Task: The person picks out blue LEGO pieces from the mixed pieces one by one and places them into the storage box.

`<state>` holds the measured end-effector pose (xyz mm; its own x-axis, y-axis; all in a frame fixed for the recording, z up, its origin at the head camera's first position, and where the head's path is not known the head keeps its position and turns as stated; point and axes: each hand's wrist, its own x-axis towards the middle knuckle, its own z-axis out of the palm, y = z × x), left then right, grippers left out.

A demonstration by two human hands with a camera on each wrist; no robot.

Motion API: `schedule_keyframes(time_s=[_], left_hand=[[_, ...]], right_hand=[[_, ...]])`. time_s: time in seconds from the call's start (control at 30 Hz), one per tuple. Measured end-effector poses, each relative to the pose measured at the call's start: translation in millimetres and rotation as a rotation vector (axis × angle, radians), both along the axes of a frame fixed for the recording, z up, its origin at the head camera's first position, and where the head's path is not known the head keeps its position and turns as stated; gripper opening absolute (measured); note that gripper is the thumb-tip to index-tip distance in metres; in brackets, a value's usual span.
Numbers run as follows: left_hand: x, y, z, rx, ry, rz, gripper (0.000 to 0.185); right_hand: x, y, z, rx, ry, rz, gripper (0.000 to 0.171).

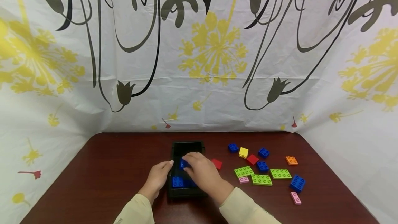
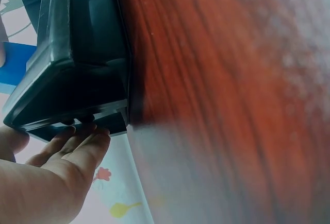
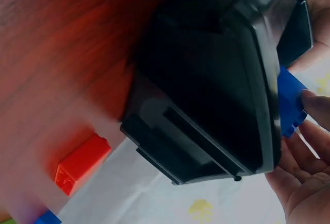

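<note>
Thumb and fingers of my right hand (image 1: 202, 171) pinch a blue rectangular plastic brick (image 3: 291, 100) at the mouth of a black plastic bin (image 1: 187, 193); my left hand (image 1: 158, 176) grips its left rim, best kept steady while I guide the brick clear.

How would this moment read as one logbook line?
left hand: grips black bin | right hand: pinches blue block over bin | in bin: more blue blocks | table: loose blocks right of bin
</note>
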<state>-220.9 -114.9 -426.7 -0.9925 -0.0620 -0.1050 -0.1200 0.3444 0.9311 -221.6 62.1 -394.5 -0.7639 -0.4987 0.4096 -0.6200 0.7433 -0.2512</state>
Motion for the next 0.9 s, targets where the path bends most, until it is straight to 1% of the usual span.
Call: schedule_keyframes(time_s=[0.23,0.57,0.9], left_hand=[[0.1,-1.1,0.6,0.001,-0.003,-0.005,0.054],[0.4,-1.8,-0.3,0.018,-0.013,-0.007,0.054],[0.4,-1.2,0.3,0.022,-0.013,-0.01,0.052]], right_hand=[[-4.0,-4.7,-5.6,0.03,-0.032,-0.013,0.035],[-8.7,-16.5,-14.8,0.08,-0.069,-0.002,0.034],[-8.8,-21.2,-17.0,0.111,-0.058,0.02,0.033]])
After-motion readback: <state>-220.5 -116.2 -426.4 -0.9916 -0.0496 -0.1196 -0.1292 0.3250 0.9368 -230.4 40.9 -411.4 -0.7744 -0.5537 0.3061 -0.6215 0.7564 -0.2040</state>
